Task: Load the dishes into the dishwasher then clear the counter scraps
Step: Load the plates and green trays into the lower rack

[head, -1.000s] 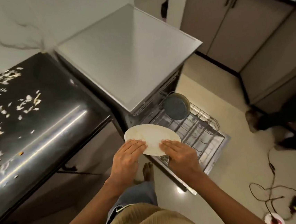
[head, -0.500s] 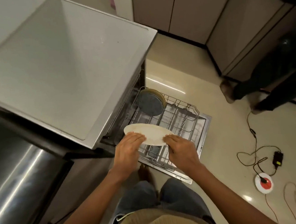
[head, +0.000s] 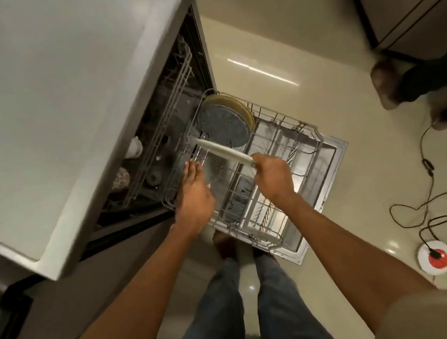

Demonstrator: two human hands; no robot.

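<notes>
Edgewise, right hand (head: 272, 175) grips white plate (head: 224, 150) over rack (head: 291, 146).

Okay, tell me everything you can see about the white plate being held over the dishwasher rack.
The white plate looks off-white, plain and smooth, likely ceramic or melamine. It is turned nearly on edge, so mostly its thin rim shows as a slanted strip. The right hand grips its near end; the left hand is open beside it, not touching. It sits above the lower rack, just in front of the grey plate already standing there. Whether it touches the tines is unclear.
</notes>
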